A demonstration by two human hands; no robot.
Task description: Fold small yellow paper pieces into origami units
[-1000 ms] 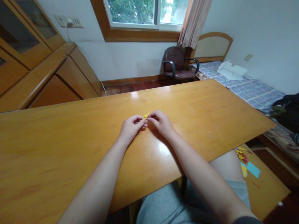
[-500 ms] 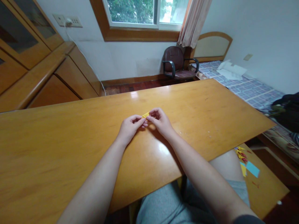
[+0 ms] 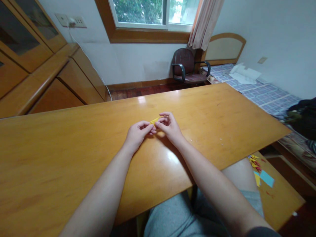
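Observation:
A small folded piece of yellow paper (image 3: 154, 120) is held just above the wooden table (image 3: 74, 141), between my two hands. My left hand (image 3: 138, 134) pinches its left end between thumb and fingers. On the other side, my right hand (image 3: 170, 127) grips the right end with the thumb and a bent finger, while its index finger is raised off the paper. The fingers cover part of the paper, so its full shape is hidden.
Right of my leg, a lower wooden surface (image 3: 283, 204) bears several yellow and red folded papers (image 3: 254, 162) and a light blue sheet (image 3: 267, 178). A brown armchair (image 3: 184, 64) stands beyond the table, near a bed (image 3: 269, 95). Wooden cabinets (image 3: 61, 82) line the left wall.
My right index finger has lifted and straightened away from the yellow paper. My left hand has stayed in place with its pinch.

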